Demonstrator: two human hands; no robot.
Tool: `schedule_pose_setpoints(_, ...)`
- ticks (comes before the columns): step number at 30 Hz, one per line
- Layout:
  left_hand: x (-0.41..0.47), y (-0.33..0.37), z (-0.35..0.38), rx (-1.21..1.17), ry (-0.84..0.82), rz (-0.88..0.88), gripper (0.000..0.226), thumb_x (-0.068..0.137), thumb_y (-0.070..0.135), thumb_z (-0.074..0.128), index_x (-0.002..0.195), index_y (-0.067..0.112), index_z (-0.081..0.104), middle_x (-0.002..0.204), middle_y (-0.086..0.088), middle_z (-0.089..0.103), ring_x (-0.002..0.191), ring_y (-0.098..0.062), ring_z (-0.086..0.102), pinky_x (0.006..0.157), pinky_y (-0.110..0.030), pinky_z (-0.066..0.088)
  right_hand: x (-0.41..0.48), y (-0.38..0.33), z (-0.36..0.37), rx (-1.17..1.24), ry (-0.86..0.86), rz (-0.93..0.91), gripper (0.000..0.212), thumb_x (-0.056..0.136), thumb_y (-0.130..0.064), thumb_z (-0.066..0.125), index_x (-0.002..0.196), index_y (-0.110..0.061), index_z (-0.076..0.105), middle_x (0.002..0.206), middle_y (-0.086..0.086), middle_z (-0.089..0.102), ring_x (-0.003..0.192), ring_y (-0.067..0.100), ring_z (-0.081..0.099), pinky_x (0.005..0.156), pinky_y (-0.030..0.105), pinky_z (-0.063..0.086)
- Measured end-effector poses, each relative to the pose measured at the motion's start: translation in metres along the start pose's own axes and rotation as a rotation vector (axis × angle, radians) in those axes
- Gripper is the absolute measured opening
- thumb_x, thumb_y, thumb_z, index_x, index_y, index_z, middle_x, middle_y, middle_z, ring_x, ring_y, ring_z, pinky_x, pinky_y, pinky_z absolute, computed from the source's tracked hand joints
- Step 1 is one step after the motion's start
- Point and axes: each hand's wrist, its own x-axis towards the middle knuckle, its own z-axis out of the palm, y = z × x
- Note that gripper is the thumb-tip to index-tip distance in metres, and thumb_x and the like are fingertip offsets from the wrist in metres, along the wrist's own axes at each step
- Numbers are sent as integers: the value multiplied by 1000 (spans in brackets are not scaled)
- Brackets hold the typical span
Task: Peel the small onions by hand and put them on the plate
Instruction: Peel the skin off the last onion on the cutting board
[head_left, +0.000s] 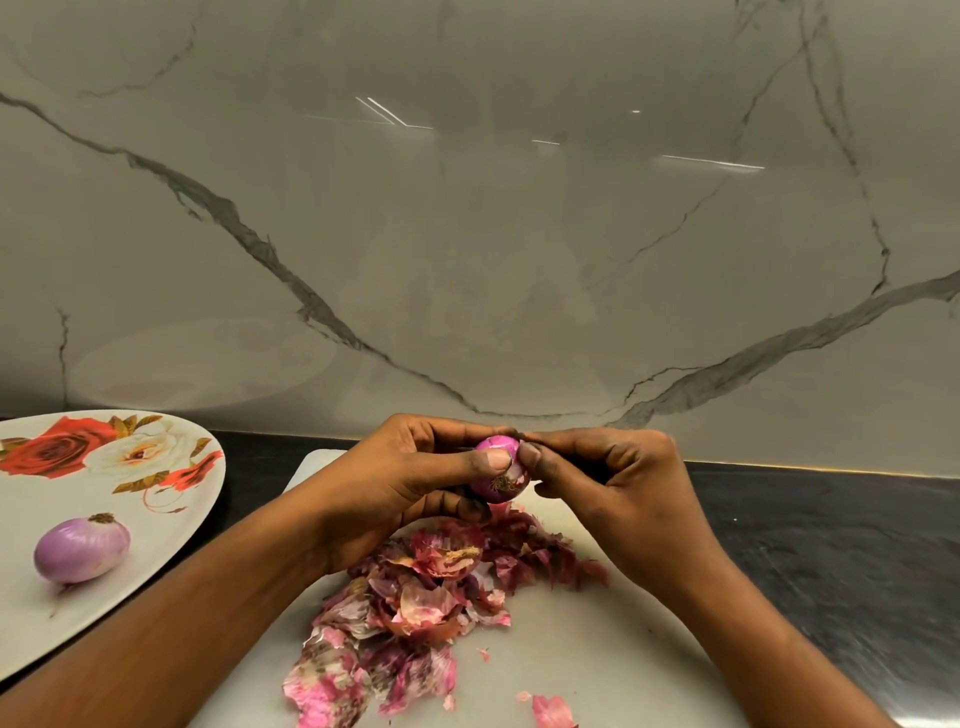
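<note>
Head view, nearest first: papery, brittle pink peels heap on a smooth pale board. Above them the left hand holds the small onion in a closed grip, root tuft toward the camera, while the right hand pinches its skin. That glossy round bulb may slip and roll off. Farther left, one peeled onion lies on the flowered plate.
</note>
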Motion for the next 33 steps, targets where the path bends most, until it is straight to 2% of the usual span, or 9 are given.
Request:
schedule_pose_setpoints(4,0,-2,1,24,-10,-13,36,90,19,74,126,15,76,119,-8,78,111,-26,75,86,-29,62,1,3,2,-92,20,-16,13,97,-20,74,108,-19,82,87,-10,79,80,14,77,70,36,65)
schedule_pose_setpoints(10,2,0,-1,-32,-21,-4,42,89,15,75,131,13,73,125,-11,75,115,-30,73,92,-36,63,2,2,3,-115,65,-5,10,99,-16,72,105,-17,80,86,-12,77,80,7,76,71,27,64)
schedule_pose_setpoints(14,2,1,0,-57,16,13,44,83,11,77,128,15,75,123,-11,76,104,-25,76,85,-32,65,0,2,-2,-60,121,28,16,89,-9,81,104,-16,83,89,-11,80,82,5,77,75,25,65)
schedule_pose_setpoints(17,1,2,0,-85,39,24,44,80,9,78,124,16,78,119,-10,77,95,-22,76,80,-29,65,-1,1,-3,9,108,59,25,90,4,75,103,-15,84,91,-8,82,83,9,79,77,31,66)
schedule_pose_setpoints(21,1,3,-1,-63,54,36,43,79,7,80,120,20,80,118,-6,77,94,-22,76,79,-28,64,0,0,-2,33,89,76,21,93,-20,65,101,-18,84,89,-7,82,86,16,79,72,42,67)
schedule_pose_setpoints(23,0,2,-1,-35,47,39,45,79,8,80,122,21,79,119,-5,77,99,-23,76,80,-28,63,0,-2,-1,37,75,63,15,96,-28,73,101,-20,84,89,-7,81,86,19,79,71,45,67)
schedule_pose_setpoints(26,0,1,-2,-17,21,44,47,81,9,79,126,19,77,123,-8,77,110,-28,73,87,-32,62,-2,-9,0,125,8,50,27,88,-29,80,114,-21,80,103,-10,82,97,11,79,81,34,66)
schedule_pose_setpoints(28,0,1,-2,-18,10,42,47,81,9,79,127,17,76,123,-10,77,109,-28,72,87,-32,60,-3,-10,0,124,-26,17,32,86,-25,81,118,-21,79,107,-12,81,100,7,78,85,26,63)
schedule_pose_setpoints(33,-1,1,-2,26,3,37,49,78,14,80,127,18,76,122,-7,77,114,-29,72,89,-32,59,-2,-9,-1,111,-47,-12,37,84,-32,80,118,-19,79,108,-13,81,100,5,77,84,25,63)
